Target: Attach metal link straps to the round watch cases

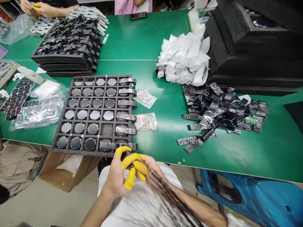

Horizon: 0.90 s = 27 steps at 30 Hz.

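Observation:
Above my lap, at the table's front edge, my left hand (117, 176) is closed around a dark round watch (127, 155), partly hidden by its yellow-capped fingers. My right hand (148, 165), also in yellow finger cots, meets it from the right with its fingers pinched together; what they hold is hidden. Just beyond my hands lies a grey foam tray (63, 108) with rows of round watch heads (95, 115). Black metal watch bands (125, 116) lie across its right column. Two small bags of thin metal pins (146, 122) sit beside the tray.
A heap of black watch bands (208, 110) lies at right, below white-wrapped pieces (184, 60) and large black foam blocks (258, 60). Stacked trays (63, 61) stand at back left, plastic bags (39, 112) at left. A blue stool (260, 201) is below right. Another person's hands (40, 9) are top left.

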### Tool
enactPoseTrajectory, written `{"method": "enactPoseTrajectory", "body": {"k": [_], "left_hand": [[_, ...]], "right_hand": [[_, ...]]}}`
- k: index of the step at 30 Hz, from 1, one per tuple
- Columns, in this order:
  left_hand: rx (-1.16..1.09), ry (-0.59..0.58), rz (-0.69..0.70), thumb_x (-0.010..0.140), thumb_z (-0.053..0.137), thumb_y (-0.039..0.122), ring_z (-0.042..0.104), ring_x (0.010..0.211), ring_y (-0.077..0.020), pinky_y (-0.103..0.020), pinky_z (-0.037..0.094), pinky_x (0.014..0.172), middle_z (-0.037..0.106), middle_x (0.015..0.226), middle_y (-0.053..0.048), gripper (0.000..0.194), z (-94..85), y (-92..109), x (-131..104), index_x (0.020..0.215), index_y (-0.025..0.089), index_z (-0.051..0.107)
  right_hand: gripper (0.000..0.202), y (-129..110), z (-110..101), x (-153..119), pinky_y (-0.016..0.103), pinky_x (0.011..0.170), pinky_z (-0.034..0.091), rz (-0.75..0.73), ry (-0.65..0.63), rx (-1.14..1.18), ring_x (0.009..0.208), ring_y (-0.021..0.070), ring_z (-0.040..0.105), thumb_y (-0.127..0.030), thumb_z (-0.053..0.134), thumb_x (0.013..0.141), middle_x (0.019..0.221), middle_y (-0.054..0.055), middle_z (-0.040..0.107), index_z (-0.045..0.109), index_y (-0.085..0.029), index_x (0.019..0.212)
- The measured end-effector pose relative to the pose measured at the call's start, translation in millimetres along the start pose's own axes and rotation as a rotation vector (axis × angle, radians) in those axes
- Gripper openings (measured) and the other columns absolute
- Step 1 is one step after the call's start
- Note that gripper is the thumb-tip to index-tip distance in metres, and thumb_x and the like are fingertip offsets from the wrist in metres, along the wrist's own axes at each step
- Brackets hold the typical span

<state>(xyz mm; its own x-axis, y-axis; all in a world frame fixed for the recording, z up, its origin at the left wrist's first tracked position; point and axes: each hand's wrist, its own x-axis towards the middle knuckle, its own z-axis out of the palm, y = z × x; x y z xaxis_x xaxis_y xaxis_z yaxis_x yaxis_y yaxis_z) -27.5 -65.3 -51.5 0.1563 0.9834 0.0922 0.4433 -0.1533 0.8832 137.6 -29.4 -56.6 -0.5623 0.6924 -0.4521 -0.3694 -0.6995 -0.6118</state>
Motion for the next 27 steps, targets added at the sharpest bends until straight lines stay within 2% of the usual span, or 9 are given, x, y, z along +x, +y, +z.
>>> {"method": "enactPoseTrajectory", "body": {"k": [5,10,14,18,22,24,26,27], "left_hand": [[0.008,0.012,0.059,0.101,0.051,0.029,0.063,0.118,-0.0293,-0.046,0.059,0.097,0.057,0.135,-0.012,0.046,-2.0,2.5,0.4,0.145,0.032,0.061],[-0.017,-0.003,0.011,0.103,0.05,0.036,0.064,0.117,-0.0316,-0.048,0.06,0.095,0.058,0.133,-0.014,0.046,-2.4,1.0,-2.8,0.148,0.03,0.06],[-0.036,0.014,0.017,0.104,0.05,0.04,0.064,0.117,-0.0319,-0.049,0.059,0.096,0.057,0.135,-0.014,0.046,-1.0,-1.8,-7.2,0.148,0.03,0.06],[-0.118,-0.005,-0.102,0.105,0.049,0.047,0.066,0.112,-0.0301,-0.048,0.059,0.096,0.059,0.135,-0.015,0.046,1.6,-6.0,-12.4,0.145,0.031,0.063],[-0.303,0.004,-0.18,0.101,0.05,0.066,0.068,0.111,-0.0319,-0.049,0.057,0.098,0.067,0.125,-0.015,0.056,0.8,-7.5,-10.9,0.136,0.026,0.069],[-0.476,-0.005,-0.226,0.096,0.057,0.071,0.07,0.105,-0.0318,-0.046,0.058,0.093,0.072,0.113,-0.014,0.06,-4.6,-6.9,-9.2,0.127,0.022,0.073],[-0.646,-0.004,-0.296,0.09,0.068,0.071,0.073,0.092,-0.0282,-0.04,0.059,0.082,0.074,0.099,-0.011,0.058,-15.0,-5.4,-9.7,0.114,0.018,0.075],[-0.71,0.003,-0.327,0.088,0.073,0.069,0.073,0.085,-0.0259,-0.037,0.059,0.077,0.075,0.094,-0.01,0.055,-21.8,-4.5,-11.1,0.108,0.018,0.074]], "right_hand": [[0.073,-3.6,5.0,-1.6,0.023,0.049,0.032,-0.012,-0.016,0.009,0.049,0.0075,0.041,-0.083,0.088,0.058,0.059,-0.004,0.059,0.074,-0.017,0.083],[0.064,-3.0,5.7,-1.5,0.025,0.05,0.029,-0.002,-0.019,-0.032,0.049,0.0088,0.039,-0.079,0.084,0.071,0.056,-0.005,0.055,0.074,-0.017,0.085],[0.071,-4.7,6.1,-3.0,0.025,0.052,0.029,-0.002,-0.037,-0.007,0.051,0.0085,0.038,-0.082,0.087,0.063,0.06,-0.005,0.056,0.074,-0.017,0.088],[0.068,-3.4,7.1,-2.4,0.024,0.052,0.028,0.0,-0.076,0.01,0.05,0.0074,0.035,-0.081,0.084,0.07,0.06,-0.006,0.055,0.073,-0.016,0.088],[0.062,1.5,1.8,-0.5,0.024,0.052,0.031,-0.005,-0.096,-0.028,0.049,0.0079,0.038,-0.077,0.081,0.078,0.058,-0.005,0.055,0.07,-0.016,0.086],[0.057,-1.2,-3.3,-1.4,0.024,0.051,0.035,-0.019,-0.159,-0.141,0.048,0.0097,0.043,-0.074,0.074,0.086,0.057,-0.004,0.055,0.067,-0.018,0.082],[0.052,-10.4,-7.5,-4.2,0.028,0.059,0.048,-0.096,-0.254,-0.35,0.06,0.0151,0.057,-0.072,0.072,0.089,0.068,0.001,0.064,0.068,-0.021,0.082],[0.048,-16.9,-8.8,-6.0,0.032,0.071,0.055,-0.15,-0.291,-0.454,0.075,0.0192,0.065,-0.07,0.075,0.088,0.082,0.005,0.07,0.071,-0.021,0.087]]}}
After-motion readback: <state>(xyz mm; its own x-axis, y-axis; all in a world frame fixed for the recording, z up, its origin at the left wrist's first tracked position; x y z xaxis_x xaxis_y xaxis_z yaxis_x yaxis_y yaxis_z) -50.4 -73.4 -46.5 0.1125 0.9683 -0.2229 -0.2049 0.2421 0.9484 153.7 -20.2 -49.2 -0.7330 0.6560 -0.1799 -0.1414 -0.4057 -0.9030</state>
